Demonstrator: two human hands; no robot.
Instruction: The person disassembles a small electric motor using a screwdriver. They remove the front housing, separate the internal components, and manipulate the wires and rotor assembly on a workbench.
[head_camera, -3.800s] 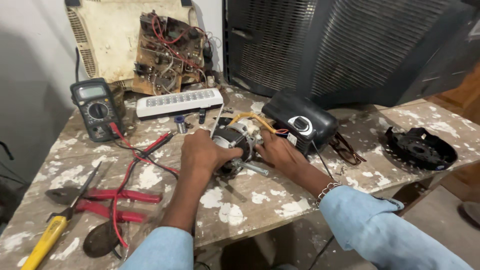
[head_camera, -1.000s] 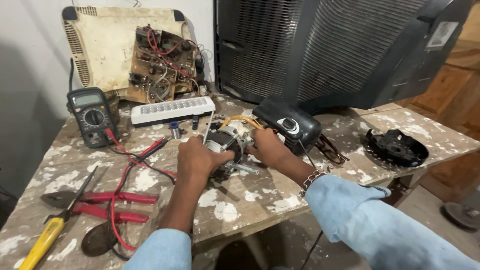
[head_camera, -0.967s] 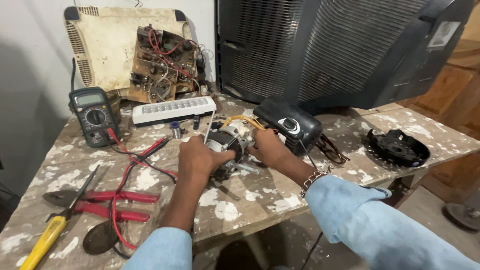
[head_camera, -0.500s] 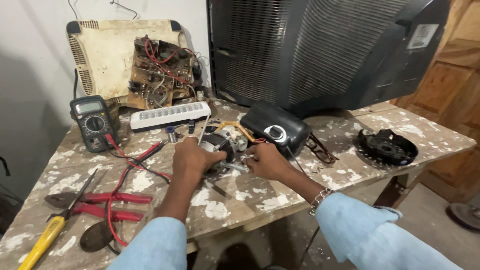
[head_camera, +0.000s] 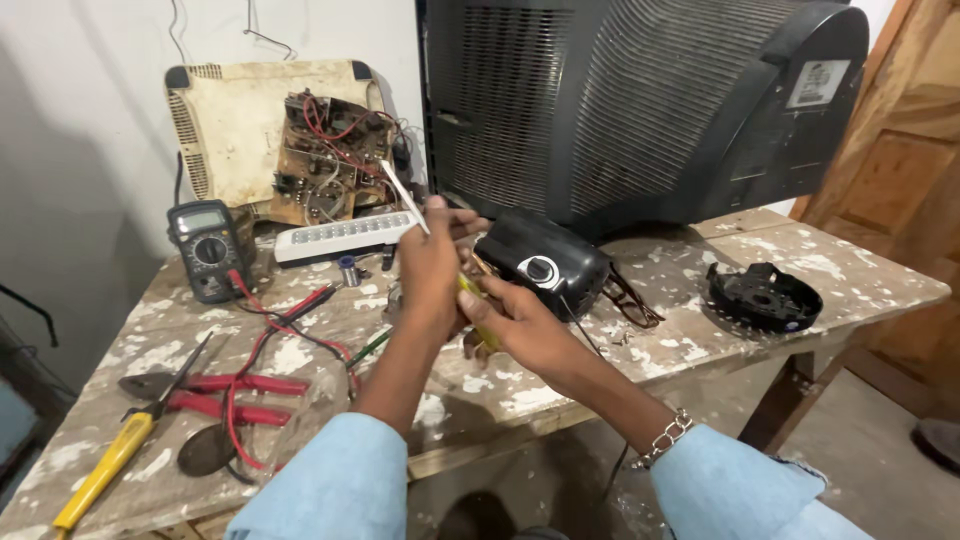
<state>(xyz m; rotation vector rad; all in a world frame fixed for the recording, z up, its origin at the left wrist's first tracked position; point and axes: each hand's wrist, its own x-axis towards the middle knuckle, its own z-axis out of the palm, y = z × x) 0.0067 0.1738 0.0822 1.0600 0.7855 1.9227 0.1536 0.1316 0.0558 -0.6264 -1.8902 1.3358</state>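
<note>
Both of my hands are raised together above the paint-spattered wooden table (head_camera: 700, 350). My left hand (head_camera: 432, 272) pinches a thin white strip (head_camera: 403, 196) that points up and to the left. My right hand (head_camera: 522, 325) is cupped just to its right, closed on a small part with a yellow wire (head_camera: 472, 291); most of that part is hidden between the hands. A black rounded housing (head_camera: 545, 262) lies on the table right behind my hands.
A multimeter (head_camera: 205, 250) with red and black leads, a white lamp bar (head_camera: 345, 238), red-handled pliers (head_camera: 215, 395) and a yellow screwdriver (head_camera: 105, 470) lie on the left. A cream casing with a circuit board (head_camera: 290, 140) and a big black television (head_camera: 640, 100) stand behind. A round black part (head_camera: 765, 295) sits right.
My hands have lifted off the table with the small part. The left hand now holds the white strip upright. The view has tilted upward.
</note>
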